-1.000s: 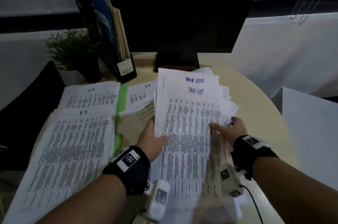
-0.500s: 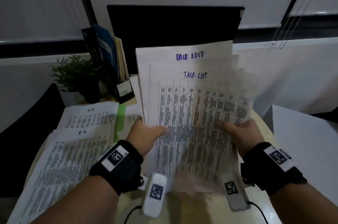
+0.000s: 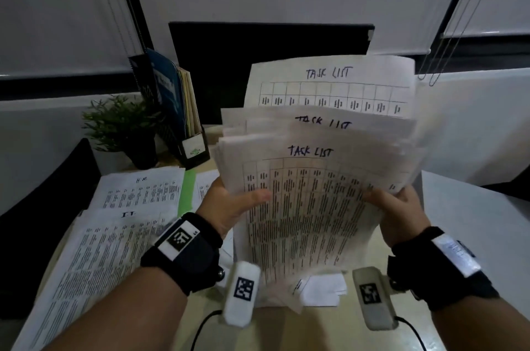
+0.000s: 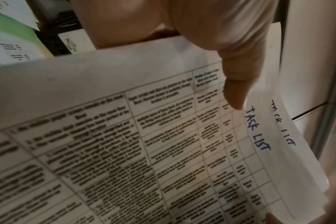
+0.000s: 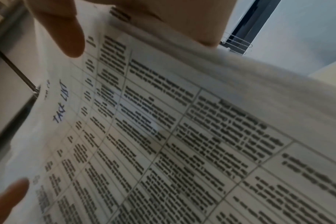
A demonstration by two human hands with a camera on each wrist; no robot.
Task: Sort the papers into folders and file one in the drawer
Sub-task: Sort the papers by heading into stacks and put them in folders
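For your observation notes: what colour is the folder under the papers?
Green folder; head view shows it best.

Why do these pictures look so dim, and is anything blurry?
Head view: the room is dim, and the right edge of the TASK LIST papers is smeared. Left wrist view: the print is soft beside the left hand. Right wrist view: the paper edge near the right hand is blurred.

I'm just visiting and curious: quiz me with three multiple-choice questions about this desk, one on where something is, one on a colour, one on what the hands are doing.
1. Where is the potted plant?
A. rear left of desk
B. right of monitor
C. on the floor

2. What colour is the folder under the papers lying on the desk?
A. red
B. green
C. black

3. The stack of papers is:
A. flat on the desk
B. held up by both hands
C. in a drawer

Answers: A, it stands beside the file holder; B, a green strip shows; B, left hand and right hand grip its sides.
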